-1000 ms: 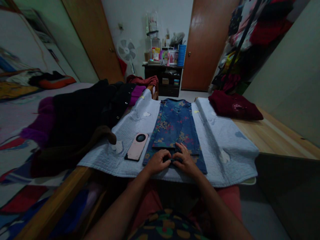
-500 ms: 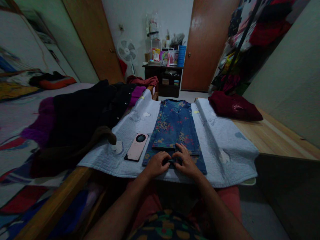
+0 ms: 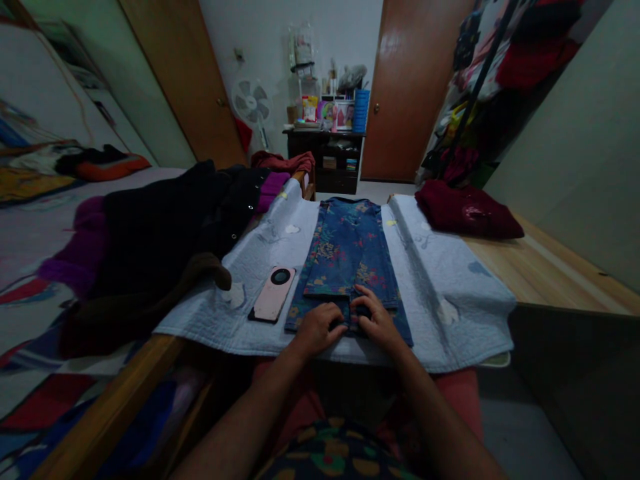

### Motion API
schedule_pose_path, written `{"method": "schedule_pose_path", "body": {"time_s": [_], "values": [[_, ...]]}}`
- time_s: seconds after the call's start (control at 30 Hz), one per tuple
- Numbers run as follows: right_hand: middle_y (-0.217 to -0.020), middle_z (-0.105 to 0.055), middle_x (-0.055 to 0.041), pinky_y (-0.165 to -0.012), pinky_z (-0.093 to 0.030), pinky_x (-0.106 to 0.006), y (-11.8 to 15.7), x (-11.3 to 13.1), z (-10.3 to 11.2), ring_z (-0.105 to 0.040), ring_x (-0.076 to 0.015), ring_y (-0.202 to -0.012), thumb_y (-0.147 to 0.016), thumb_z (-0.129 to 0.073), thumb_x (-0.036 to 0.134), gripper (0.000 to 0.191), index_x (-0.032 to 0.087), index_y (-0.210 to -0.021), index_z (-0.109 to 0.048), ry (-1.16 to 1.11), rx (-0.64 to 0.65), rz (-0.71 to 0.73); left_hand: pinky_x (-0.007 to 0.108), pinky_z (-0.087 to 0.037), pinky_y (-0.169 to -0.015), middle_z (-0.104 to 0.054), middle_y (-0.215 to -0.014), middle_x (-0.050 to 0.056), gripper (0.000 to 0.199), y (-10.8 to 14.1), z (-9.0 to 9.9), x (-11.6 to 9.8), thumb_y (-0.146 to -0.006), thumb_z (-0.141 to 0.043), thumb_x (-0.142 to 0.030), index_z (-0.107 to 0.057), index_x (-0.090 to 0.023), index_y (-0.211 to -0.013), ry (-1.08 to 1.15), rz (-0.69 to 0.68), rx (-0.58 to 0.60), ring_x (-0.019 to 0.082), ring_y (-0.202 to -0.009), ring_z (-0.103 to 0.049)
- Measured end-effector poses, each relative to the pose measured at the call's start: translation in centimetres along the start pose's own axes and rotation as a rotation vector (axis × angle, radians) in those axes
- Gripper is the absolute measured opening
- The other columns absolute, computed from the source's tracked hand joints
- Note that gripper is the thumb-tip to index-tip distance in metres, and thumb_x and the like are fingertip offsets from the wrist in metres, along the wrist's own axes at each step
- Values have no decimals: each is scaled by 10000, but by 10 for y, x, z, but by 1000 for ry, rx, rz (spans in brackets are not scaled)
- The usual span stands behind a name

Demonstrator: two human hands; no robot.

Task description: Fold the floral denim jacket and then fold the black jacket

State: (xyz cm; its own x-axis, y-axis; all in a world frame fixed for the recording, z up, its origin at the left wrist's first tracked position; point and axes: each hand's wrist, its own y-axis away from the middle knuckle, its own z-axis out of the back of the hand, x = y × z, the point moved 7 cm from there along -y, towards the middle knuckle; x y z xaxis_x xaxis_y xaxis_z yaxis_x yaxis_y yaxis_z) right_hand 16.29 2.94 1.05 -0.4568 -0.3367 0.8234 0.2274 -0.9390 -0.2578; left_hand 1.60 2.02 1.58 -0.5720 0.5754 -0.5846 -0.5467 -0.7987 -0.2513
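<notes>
A blue floral garment (image 3: 350, 247), folded into a long shape, lies on a light blue quilted cloth (image 3: 450, 287). Both hands rest at its near end. My left hand (image 3: 321, 327) has curled fingers on the layer below the folded edge, with fingertips and thumb close to the fabric. Beside it, my right hand (image 3: 374, 318) touches the fabric with its fingers apart and bent, the forefinger reaching the folded edge. Whether the left fingers pinch any cloth is hard to make out. A pink phone (image 3: 273, 294) lies face down to the left of the garment.
Dark clothing with purple parts (image 3: 165, 220) lies on the bed at the left. A folded maroon garment (image 3: 467, 210) sits on the wooden surface (image 3: 540, 267) at the right. A wooden rail (image 3: 110, 407) runs along the near left.
My hands have moved slightly apart, and the small raised bit of fabric between them now lies flat. My right fingers have spread a little. The view has shifted slightly.
</notes>
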Motion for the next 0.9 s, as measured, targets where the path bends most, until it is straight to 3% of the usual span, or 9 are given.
{"method": "schedule_pose_path", "body": {"time_s": [0.3, 0.63, 0.9], "values": [[-1400, -483, -101, -1117, -273, -448, 0, -3, 0, -412, -227, -1326, -666, -474, 111, 325, 214, -938, -618, -22, -47, 20, 315, -457, -836, -693, -959, 45, 109, 3, -3, -3, -909, -551, -273, -633, -200, -910, 25, -83, -87, 190, -923, -597], [-1269, -593, -109, -1073, -357, -455, 0, -7, -10, -505, -220, -1236, -691, -448, 70, 384, 203, -1008, -620, 112, -124, 121, 329, -446, -824, -660, -923, 54, 101, 7, -5, -18, -891, -513, -198, -607, -196, -927, -121, -149, -7, 205, -924, -575], [-1223, -626, -122, -1050, -393, -437, -1, -5, -14, -542, -226, -1195, -749, -475, 73, 372, 185, -1069, -626, 232, -81, 134, 320, -431, -810, -652, -904, 46, 60, 6, -2, -21, -853, -556, -195, -600, -186, -893, -131, -114, 17, 204, -908, -553]]}}
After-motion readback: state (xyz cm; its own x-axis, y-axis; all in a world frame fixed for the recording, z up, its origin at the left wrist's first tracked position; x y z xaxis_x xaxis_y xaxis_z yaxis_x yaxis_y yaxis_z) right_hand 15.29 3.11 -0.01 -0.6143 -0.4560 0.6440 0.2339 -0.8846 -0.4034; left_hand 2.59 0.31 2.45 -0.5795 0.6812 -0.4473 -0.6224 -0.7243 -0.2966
